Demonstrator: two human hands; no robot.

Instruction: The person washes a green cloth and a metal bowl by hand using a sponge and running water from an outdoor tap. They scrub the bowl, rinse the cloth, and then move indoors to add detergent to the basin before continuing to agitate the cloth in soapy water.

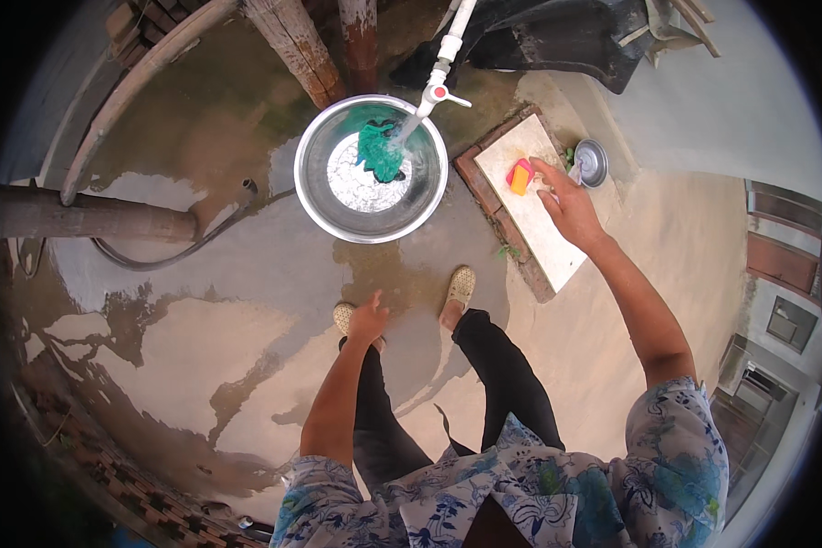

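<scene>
A wide metal basin (308, 198) stands on the wet ground ahead of me. Inside it lies a bunched green cloth (378, 152) with dark parts, and water from a white plastic tap (433, 97) pours onto it. My right hand (567, 205) hovers over a white slab (531, 233), thumb and fingers apart. Just left of its fingertips sits an orange bar (519, 181), apparently soap, on a pink piece (526, 166) that may be a dish. A pale item partly hidden behind the fingers is unclear. My left hand (368, 320) hangs empty above my left shoe.
Bricks (478, 185) edge the slab, with a small metal bowl (591, 163) beyond it. At left a dark hose (171, 262) runs along the ground by a wooden post (109, 216). Another wooden post (301, 58) rises behind the basin, near a black sheet (555, 38).
</scene>
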